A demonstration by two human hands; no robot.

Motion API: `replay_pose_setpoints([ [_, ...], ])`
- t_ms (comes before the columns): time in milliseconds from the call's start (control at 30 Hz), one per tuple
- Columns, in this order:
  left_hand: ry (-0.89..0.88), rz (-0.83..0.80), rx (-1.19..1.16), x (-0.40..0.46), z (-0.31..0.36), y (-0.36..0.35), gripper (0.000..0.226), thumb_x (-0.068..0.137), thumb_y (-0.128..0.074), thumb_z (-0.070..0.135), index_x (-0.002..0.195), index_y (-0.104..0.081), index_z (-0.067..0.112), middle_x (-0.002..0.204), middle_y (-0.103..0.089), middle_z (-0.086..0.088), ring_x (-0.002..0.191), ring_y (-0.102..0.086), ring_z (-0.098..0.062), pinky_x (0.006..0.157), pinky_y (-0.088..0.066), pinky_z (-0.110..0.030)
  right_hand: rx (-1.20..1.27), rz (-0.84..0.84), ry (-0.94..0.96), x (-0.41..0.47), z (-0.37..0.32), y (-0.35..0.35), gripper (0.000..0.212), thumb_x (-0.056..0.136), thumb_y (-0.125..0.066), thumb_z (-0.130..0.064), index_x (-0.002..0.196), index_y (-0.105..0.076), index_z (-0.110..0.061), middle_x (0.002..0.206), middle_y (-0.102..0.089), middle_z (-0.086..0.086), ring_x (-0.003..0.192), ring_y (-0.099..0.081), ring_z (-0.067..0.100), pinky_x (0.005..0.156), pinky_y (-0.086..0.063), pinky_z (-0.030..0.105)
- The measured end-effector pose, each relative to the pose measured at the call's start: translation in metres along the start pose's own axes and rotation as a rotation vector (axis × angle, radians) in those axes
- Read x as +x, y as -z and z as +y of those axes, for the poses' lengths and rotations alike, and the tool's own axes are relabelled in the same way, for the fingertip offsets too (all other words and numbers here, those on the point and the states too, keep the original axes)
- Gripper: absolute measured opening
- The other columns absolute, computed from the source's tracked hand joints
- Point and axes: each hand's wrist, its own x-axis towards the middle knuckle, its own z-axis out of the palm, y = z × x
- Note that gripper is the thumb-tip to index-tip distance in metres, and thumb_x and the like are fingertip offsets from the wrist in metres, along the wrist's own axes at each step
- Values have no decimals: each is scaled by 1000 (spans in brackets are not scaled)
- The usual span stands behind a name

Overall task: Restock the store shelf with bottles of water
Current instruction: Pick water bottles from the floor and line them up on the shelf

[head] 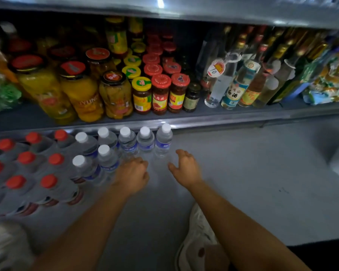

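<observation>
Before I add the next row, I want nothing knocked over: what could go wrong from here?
1. The white-capped bottles stand close together in a row; a nudge from the left hand or right hand could topple several.
2. The end bottle has bare floor on its right, so it may tip that way.
3. The shelf edge overhangs the caps; lifting a bottle could strike it.

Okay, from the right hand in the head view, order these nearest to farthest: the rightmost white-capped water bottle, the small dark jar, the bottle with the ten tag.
1. Rightmost white-capped water bottle, just beyond the right hand, lowest level.
2. Small dark jar, on the shelf above, behind the hand.
3. Tagged bottle, same shelf, further right.
</observation>
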Motion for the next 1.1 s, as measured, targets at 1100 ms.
replay_pose_setpoints([
  [1100, -8, 97, -52, -19, -11, 39, 27, 91, -48, 25, 111, -59, 11, 114, -58, -8, 105, -55, -26, 86, -46, -37, 40, 127, -26, 9, -46, 71, 55, 66, -77, -48, 105, -60, -13, 106, -68, 8, 101, -62, 28, 71, -46, 30],
])
